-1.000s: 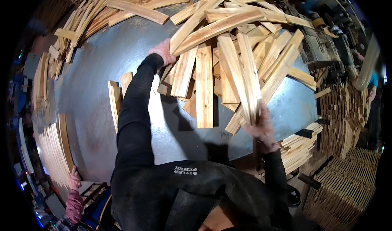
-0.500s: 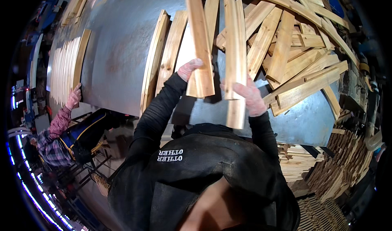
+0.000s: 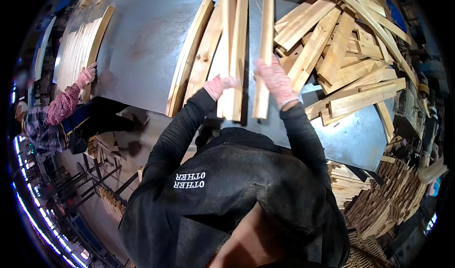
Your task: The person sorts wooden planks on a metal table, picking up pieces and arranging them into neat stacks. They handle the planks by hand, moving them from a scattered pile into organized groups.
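My left hand [image 3: 219, 86], in a pink-and-white glove, is closed on a long wooden board [image 3: 229, 29] pointing away from me. Beside and partly under it lies another board [image 3: 241, 36]. My right hand [image 3: 277, 82], gloved alike and slightly blurred, grips a narrower board [image 3: 267, 24] by its near part, with its edge turned up. A dark gap of tabletop separates the boards at my two hands. Left of them, a knotty board [image 3: 204, 55] and a curved board [image 3: 188, 55] lie side by side on the metal table [image 3: 142, 40].
A loose heap of boards [image 3: 341, 59] covers the table's right side. At the left, a co-worker's gloved hand [image 3: 86, 75] touches a row of upright-set boards [image 3: 80, 45]. Stacked wood [image 3: 388, 197] stands below the table's right edge, near a hose [image 3: 432, 171].
My right hand has moved left and slightly up, its board now on edge and narrower in view. The board in my left hand has shifted beside its neighbour. The co-worker's hand has moved up.
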A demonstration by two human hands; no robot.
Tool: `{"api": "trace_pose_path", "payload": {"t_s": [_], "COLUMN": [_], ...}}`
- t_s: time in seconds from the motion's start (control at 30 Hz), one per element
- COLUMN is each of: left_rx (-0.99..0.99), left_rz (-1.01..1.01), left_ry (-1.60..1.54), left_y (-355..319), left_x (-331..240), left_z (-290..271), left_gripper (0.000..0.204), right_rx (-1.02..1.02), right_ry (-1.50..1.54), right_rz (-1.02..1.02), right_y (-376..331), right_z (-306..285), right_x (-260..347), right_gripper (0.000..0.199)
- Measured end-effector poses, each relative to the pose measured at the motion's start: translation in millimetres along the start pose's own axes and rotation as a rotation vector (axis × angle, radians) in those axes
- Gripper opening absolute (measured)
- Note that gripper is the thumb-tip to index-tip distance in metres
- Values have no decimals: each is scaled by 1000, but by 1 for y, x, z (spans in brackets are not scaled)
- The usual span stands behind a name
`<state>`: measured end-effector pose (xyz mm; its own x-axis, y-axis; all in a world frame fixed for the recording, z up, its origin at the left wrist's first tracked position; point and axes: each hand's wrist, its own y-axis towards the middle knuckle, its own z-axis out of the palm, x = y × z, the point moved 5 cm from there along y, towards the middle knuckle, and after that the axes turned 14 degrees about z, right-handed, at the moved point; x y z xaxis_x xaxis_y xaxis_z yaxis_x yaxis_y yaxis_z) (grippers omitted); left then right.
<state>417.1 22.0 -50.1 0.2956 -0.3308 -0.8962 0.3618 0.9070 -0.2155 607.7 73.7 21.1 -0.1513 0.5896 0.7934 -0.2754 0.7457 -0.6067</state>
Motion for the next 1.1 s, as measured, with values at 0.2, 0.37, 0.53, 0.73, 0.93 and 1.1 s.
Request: {"api": "trace_pose_path", "payload": {"t_s": [0.2, 0.37, 0.53, 0.73, 0.93, 1.1], "left_rx": [188, -624, -450, -407, -504, -638], "left_rz": [-371, 74, -444, -286, -22, -371], "left_ry": [975, 1032, 1668, 1500, 1289, 1553], "left_y": [-24, -44, -65, -71, -95, -104], "left_x": [30, -95, -66, -60, -55, -122], "left_z": [28, -29, -36, -79, -109, -141], "left_gripper": [120, 87, 129, 107, 107, 112], "right_rx": [-332, -516, -532, -457, -223, 493], "right_ry": [-360, -636, -677, -711, -671, -1141], "right_rz": [84, 122, 62, 87, -241, -567], "right_y": [39, 23, 18, 30, 72, 106], "right_z": [32, 37, 50, 63, 188, 252], "right_x": [-58, -40, -37, -45, -44, -11], "right_gripper": [116, 113, 116, 117, 108, 62]}}
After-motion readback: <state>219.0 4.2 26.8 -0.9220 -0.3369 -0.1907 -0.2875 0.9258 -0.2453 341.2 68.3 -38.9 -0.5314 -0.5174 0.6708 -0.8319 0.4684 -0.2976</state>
